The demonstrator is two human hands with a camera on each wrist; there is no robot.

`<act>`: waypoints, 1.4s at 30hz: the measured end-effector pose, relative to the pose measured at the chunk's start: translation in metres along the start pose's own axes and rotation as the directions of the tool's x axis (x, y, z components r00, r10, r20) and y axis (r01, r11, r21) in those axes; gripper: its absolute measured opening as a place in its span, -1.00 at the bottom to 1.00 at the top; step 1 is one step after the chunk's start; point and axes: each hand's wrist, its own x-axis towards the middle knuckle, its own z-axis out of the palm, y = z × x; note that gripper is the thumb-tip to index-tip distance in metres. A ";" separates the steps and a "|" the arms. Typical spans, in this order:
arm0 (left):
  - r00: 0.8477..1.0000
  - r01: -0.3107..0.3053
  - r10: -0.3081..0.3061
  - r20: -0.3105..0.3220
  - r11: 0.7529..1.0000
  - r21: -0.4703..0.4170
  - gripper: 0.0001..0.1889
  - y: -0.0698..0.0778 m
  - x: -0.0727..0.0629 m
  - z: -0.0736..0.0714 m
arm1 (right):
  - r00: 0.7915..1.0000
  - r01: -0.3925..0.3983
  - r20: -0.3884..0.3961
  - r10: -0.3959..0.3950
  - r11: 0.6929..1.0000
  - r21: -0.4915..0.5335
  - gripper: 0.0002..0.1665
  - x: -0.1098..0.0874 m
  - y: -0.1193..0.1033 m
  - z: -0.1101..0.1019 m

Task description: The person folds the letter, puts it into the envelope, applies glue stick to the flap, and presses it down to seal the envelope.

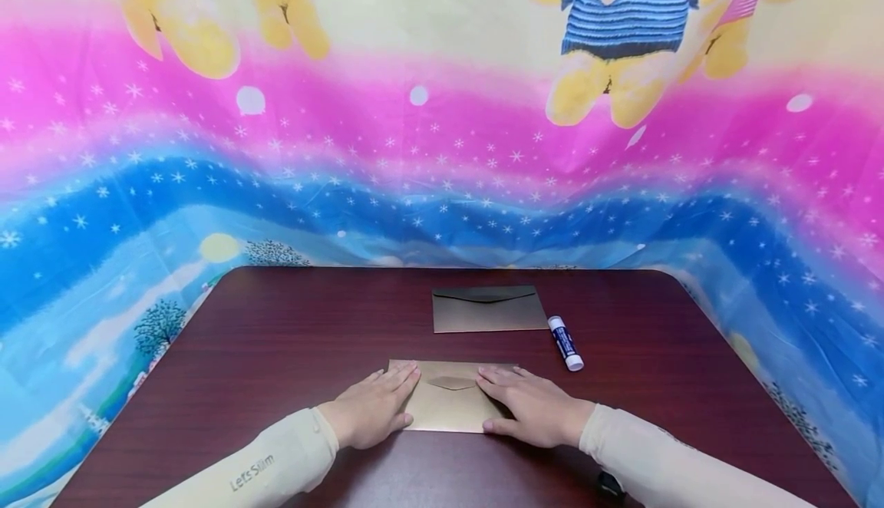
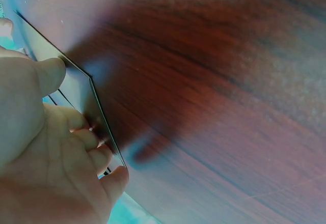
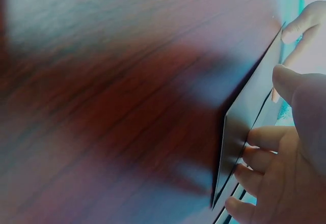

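A gold envelope (image 1: 449, 412) lies near the front of the table, with a small darker pointed shape at its upper middle. My left hand (image 1: 373, 408) rests on its left side, fingers stretched forward and thumb at the lower edge. On the right side my right hand (image 1: 535, 404) lies the same way, fingers together over the envelope. The left wrist view has the left thumb (image 2: 51, 75) on the envelope's face and fingertips along its short edge. Seen from the right wrist, the right fingers (image 3: 254, 178) reach across the envelope (image 3: 249, 107) from its side.
A second, darker gold envelope (image 1: 486, 315) with its flap at the top lies farther back. Beside its right corner is a glue stick (image 1: 565, 344) with a blue label and white ends. The dark red wooden table (image 1: 311, 316) meets a patterned cloth (image 1: 442, 209) behind.
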 end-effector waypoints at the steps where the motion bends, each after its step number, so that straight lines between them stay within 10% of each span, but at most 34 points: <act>1: 1.000 0.000 0.000 0.001 1.000 0.000 -0.28 0.000 0.000 0.000 | 1.000 -0.003 0.002 0.003 1.000 0.003 -0.14 -0.001 0.002 0.000; 29: 1.000 0.004 -0.004 0.000 1.000 0.022 -0.28 0.002 -0.001 0.000 | 0.999 -0.035 -0.009 0.035 0.999 0.015 -0.12 -0.020 0.019 -0.002; 42: 0.990 -0.045 0.064 -0.129 0.988 0.146 -0.28 -0.001 0.007 0.000 | 0.995 -0.019 -0.094 0.013 0.998 -0.064 -0.13 -0.015 0.016 0.001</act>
